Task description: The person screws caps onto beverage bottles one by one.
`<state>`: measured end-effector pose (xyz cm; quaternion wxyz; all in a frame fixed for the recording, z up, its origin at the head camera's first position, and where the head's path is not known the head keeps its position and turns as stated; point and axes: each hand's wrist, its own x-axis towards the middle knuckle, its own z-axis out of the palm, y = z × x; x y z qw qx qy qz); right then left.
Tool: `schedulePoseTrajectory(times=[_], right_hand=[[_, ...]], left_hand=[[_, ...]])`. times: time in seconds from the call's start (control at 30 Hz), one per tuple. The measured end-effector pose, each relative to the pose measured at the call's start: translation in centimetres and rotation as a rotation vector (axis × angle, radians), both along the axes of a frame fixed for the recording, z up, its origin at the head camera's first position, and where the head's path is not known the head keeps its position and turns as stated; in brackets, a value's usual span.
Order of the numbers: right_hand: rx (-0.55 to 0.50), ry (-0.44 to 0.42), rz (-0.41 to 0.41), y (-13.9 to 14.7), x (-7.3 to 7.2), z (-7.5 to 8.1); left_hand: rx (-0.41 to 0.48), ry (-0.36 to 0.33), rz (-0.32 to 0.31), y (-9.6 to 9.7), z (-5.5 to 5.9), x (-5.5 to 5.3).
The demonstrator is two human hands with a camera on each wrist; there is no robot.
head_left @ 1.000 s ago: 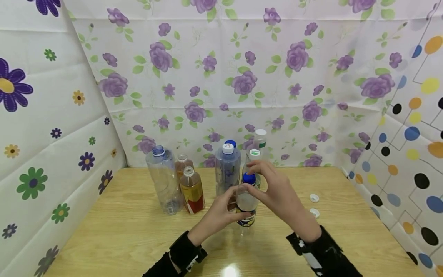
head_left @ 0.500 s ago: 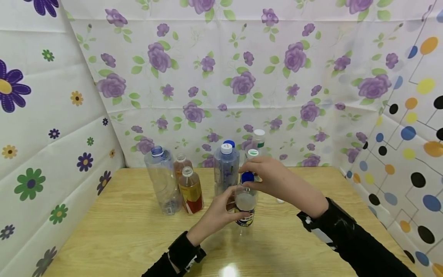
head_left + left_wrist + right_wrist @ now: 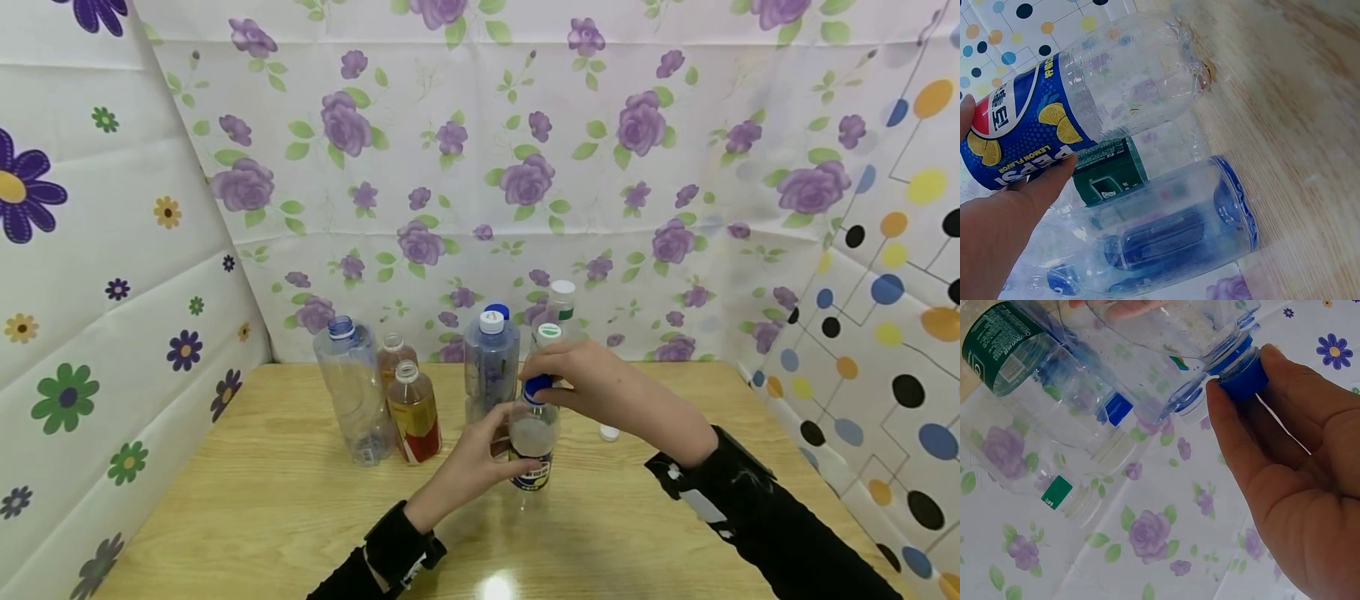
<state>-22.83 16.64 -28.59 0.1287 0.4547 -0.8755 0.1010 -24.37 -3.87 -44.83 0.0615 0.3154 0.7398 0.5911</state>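
A clear Pepsi bottle (image 3: 532,433) with a blue lemon-flavour label (image 3: 1029,122) stands upright at the middle of the table. My left hand (image 3: 474,457) holds it round the label, thumb in front and fingers behind. At its mouth, my right hand (image 3: 600,387) pinches a blue cap (image 3: 1244,378) between thumb and fingers. In the head view those fingers partly cover the cap, which looks slightly tilted. Right behind stand a capped bluish bottle (image 3: 491,367) and a bottle with a green-and-white cap (image 3: 549,332).
To the left are an uncapped tall bluish bottle (image 3: 352,400) and two uncapped brownish bottles, the nearer one with a yellow-red label (image 3: 416,417). A white-capped bottle (image 3: 562,300) stands at the back. One loose white cap (image 3: 609,433) lies beneath my right wrist.
My right hand has gone from loosely spread over the cap to pinching it, its forearm swinging out to the right and covering two white caps. The left hand and bottle have stayed put.
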Motion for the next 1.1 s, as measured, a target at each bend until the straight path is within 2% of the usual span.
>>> schedulePoseTrajectory(times=[0.5, 0.83, 1.0, 1.1], right_hand=[[-0.034, -0.063, 0.051, 0.1, -0.4, 0.6], [-0.054, -0.155, 0.127, 1.2, -1.6, 0.2], [-0.080, -0.207, 0.122, 1.3, -1.9, 0.1], [-0.082, -0.201, 0.124, 1.3, -1.9, 0.1]], left_hand=[[-0.013, 0.020, -0.010, -0.3, 0.2, 0.0], [-0.026, 0.027, -0.046, -0.4, 0.4, 0.0], [-0.018, 0.017, -0.059, -0.4, 0.4, 0.1], [-0.012, 0.019, -0.059, -0.4, 0.4, 0.1]])
